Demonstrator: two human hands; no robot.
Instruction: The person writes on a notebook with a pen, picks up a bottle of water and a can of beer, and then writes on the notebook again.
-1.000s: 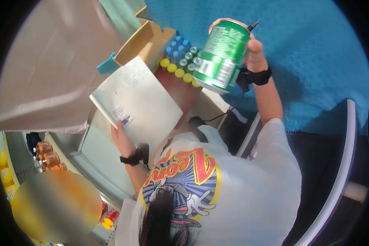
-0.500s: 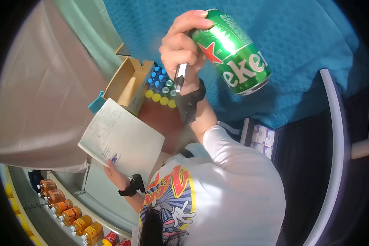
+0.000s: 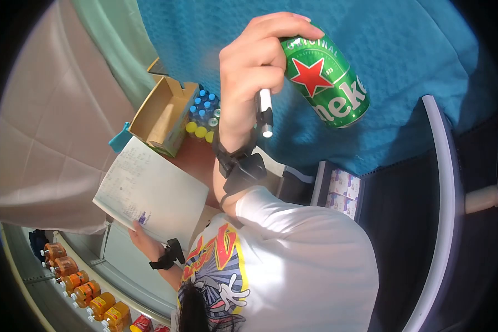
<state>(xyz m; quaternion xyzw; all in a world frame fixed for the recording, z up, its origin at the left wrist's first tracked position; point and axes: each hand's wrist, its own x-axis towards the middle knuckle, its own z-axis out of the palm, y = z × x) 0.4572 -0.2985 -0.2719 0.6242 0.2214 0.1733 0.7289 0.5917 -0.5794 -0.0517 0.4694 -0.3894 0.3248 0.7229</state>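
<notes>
The right hand [image 3: 254,72] is gripping a green Heineken beer can [image 3: 323,80] raised high in the view, tilted, with the red star facing the camera; the fingers are wrapping the can's upper end. The same hand is also pinching a pen [image 3: 264,113] against the palm, tip pointing down. The left hand [image 3: 141,235] is closed on the lower edge of an open notebook [image 3: 149,191], handwritten lines showing on the page, thumb on top.

Behind the notebook, an open cardboard box [image 3: 163,116] is sitting beside a cluster of capped bottles [image 3: 202,119] (blue and yellow caps). A row of orange drink bottles [image 3: 77,279] is lining a shelf at lower left. Blue textured cloth [image 3: 404,66] is filling the background behind the can.

Risk notes, as judgement:
- One hand is sharing can and pen, so the hold on the can looks partial; a shift of fingers could let the can slide out and drop.
- The pen is sitting loosely under the fingers; adjusting the can could release it.
- The notebook is being held by one edge only, so the page could flop or fold.
- I cannot tell whether the can is sealed; if open, this tilt would be risking a spill.
</notes>
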